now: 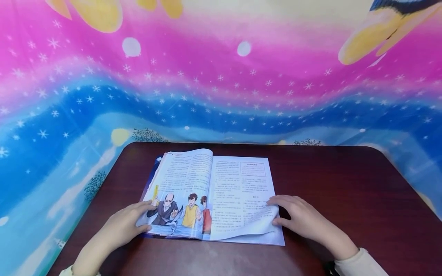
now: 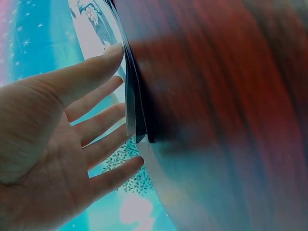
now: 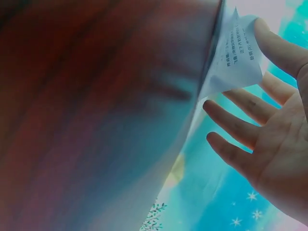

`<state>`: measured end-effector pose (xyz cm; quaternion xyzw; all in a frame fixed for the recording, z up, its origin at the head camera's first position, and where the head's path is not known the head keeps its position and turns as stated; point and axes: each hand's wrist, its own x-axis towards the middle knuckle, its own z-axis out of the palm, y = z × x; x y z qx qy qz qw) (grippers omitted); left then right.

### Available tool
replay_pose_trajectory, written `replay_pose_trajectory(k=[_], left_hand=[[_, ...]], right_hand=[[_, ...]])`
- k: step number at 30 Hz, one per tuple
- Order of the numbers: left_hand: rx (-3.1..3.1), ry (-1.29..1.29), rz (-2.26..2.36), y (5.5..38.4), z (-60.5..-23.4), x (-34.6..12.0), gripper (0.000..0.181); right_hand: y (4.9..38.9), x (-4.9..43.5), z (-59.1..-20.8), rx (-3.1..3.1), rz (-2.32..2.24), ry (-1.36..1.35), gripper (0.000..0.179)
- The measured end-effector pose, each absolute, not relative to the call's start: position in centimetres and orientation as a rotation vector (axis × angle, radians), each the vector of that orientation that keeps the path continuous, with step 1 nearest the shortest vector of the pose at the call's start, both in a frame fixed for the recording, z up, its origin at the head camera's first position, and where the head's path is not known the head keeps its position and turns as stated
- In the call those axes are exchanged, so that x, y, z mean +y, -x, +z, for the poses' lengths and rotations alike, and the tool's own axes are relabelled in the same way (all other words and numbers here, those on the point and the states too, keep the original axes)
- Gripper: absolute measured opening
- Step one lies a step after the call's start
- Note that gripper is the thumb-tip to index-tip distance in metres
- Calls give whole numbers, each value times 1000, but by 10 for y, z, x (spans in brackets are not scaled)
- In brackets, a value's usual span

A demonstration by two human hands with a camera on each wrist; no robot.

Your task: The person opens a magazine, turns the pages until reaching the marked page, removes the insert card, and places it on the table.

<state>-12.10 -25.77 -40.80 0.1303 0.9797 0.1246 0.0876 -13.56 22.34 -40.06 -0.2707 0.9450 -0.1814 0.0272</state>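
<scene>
An open magazine (image 1: 238, 188) lies on the table, its left page (image 1: 184, 172) carrying text and a drawing of several people. At the lower left edge, my left hand (image 1: 126, 220) rests with fingers spread and fairly straight; its thumb (image 2: 108, 60) touches the page edges in the left wrist view. On the opposite side my right hand (image 1: 300, 214) pinches the outer edge of a right-hand page (image 1: 241, 211) between thumb and forefinger. That page's lower corner is lifted and curled, baring the sheet (image 1: 276, 238) beneath. In the right wrist view, the other fingers (image 3: 236, 126) extend loosely below the curled corner (image 3: 238, 62).
The dark reddish-brown wooden table (image 1: 328, 184) has rounded far corners. A pink and blue patterned cloth (image 1: 221, 88) with white snowflakes hangs behind it and down its left side. A dark blue cover edge (image 1: 152, 178) shows under the magazine's left pages.
</scene>
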Motion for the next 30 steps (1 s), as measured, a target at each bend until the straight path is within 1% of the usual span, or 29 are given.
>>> replay_pose_trajectory(k=[7, 16, 26, 30], left_hand=[[2889, -323, 382, 121, -408, -256, 55], [2874, -220, 409, 120, -407, -253, 57], [2865, -178, 384, 125, -400, -248, 55], [2830, -161, 395, 130, -394, -241, 50]], right_hand=[[138, 215, -393, 2980, -602, 848, 39], [144, 209, -387, 2962, -661, 772, 33], [150, 200, -382, 3021, -706, 807, 37], [151, 195, -377, 3034, -762, 804, 38]])
